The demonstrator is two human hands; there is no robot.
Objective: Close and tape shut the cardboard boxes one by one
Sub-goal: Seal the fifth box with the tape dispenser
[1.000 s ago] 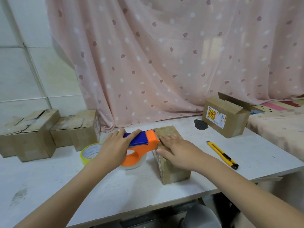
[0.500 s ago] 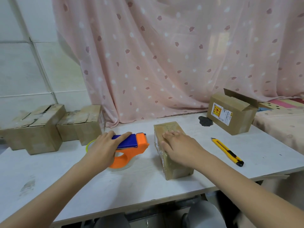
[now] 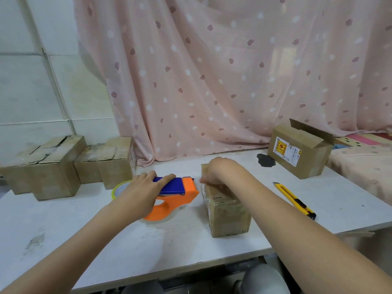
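Stacked boxes [image 3: 45, 166]: closed ones at the table's far left, against the wall, probably set out of the way as done.
Yellow tape roll [image 3: 119, 190]: flat on the table, partly hidden behind the left hand.
Left hand [image 3: 142, 190]: fingers wrapped over the blue grip of the tape dispenser [image 3: 177, 196], which rests on the white table [image 3: 148, 247] just left of the small box, likely parked there for another strip.
Small box [image 3: 224, 206]: mid-table, flaps shut, shiny tape across its top.
Right hand [image 3: 218, 171]: lies on the box's far end, fingers bent over the left edge, seemingly pressing tape down; whether it pinches anything I cannot tell.
Yellow knife [image 3: 294, 200]: lying alone to the right.
Open box [image 3: 301, 149]: far right, one flap up, apparently waiting its turn.
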